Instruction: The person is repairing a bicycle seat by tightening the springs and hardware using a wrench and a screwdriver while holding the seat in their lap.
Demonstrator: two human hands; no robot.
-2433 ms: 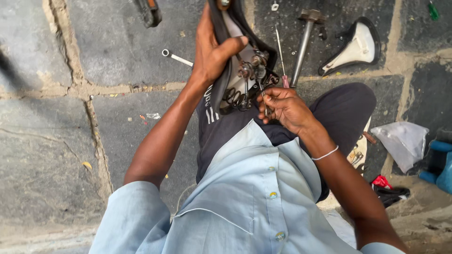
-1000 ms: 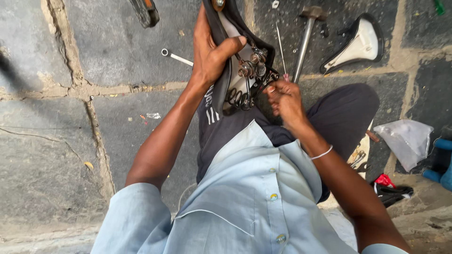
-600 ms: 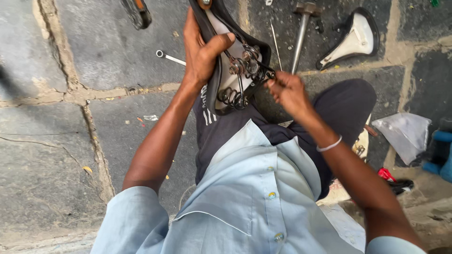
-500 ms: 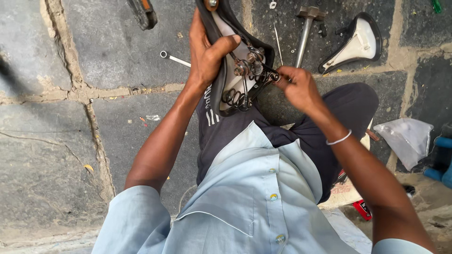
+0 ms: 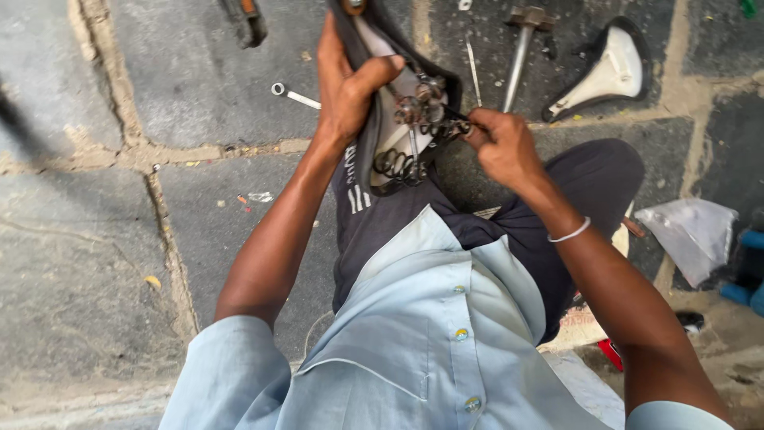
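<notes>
A black bicycle saddle (image 5: pixel 374 48) is held upside down over my lap, its springs and metal clamp (image 5: pixel 414 119) facing me. My left hand (image 5: pixel 346 84) grips the saddle's left edge, thumb hooked over the rim. My right hand (image 5: pixel 497 143) pinches a small tool or bolt at the clamp on the saddle's right side; what it pinches is mostly hidden by the fingers. A thin bracelet circles my right wrist.
On the stone floor lie a small spanner (image 5: pixel 296 96), a hammer (image 5: pixel 521 48), a thin rod (image 5: pixel 473 72), a second white-bottomed saddle (image 5: pixel 605 72) and a tool handle (image 5: pixel 245 17). A crumpled plastic bag (image 5: pixel 692 235) and a blue object (image 5: pixel 748 275) sit at right.
My right hand moved up from my thigh to the saddle's clamp and shifted slightly right along it. My left hand has kept its grip on the saddle.
</notes>
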